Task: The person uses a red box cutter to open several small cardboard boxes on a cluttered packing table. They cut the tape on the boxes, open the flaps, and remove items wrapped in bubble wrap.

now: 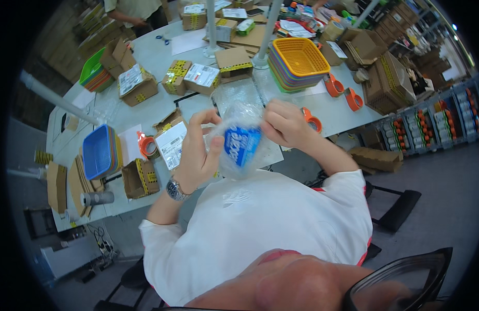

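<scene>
A blue package (pixel 241 145) wrapped in clear bubble wrap is held above the front of the table, before my chest. My left hand (pixel 203 150) grips it from the left side, thumb up along the wrap and fingers curled behind. My right hand (pixel 286 122) pinches the wrap at the upper right. An open cardboard box with a white label (pixel 169 147) lies on the table just left of my left hand, and a sheet of clear plastic (pixel 237 90) lies beyond the package.
Stacked coloured trays (pixel 296 49) stand at back right, another stack (pixel 97 153) at left. Orange tape dispensers (pixel 353 99), cardboard boxes (pixel 200 78) and white posts (pixel 60 96) are on the table (pixel 115 207). A person (pixel 136 13) stands across it; bins (pixel 426 124) line the right.
</scene>
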{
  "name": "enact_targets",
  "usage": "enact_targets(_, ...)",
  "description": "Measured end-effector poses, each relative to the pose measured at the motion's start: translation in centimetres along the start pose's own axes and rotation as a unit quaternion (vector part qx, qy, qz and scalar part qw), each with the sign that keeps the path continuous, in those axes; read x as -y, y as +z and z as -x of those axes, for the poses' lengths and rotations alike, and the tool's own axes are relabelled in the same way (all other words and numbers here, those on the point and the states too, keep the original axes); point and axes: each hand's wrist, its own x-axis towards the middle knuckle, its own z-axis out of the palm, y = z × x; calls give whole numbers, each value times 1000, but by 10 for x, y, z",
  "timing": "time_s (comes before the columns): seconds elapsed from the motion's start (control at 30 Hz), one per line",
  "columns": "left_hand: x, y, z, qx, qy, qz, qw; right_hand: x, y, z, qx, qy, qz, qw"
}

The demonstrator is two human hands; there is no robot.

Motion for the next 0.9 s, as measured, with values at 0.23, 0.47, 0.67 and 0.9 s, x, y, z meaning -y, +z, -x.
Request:
enact_targets(0.23, 59, 46, 0, -9, -111, -91, 990, 9, 44, 10, -82, 189, -64, 976)
enact_targets(0.47, 27, 32, -18, 128, 9, -158, 979, 18, 6, -1, 177, 263, -188, 930)
enact_targets(0.67, -23, -15, -51, 334, 142, -150, 920, 46, -34, -15, 230, 185, -174, 940)
enact_targets(0.9, -63, -41, -54, 405, 286, -225, 839, 62, -58, -19, 191, 5, -114, 975)
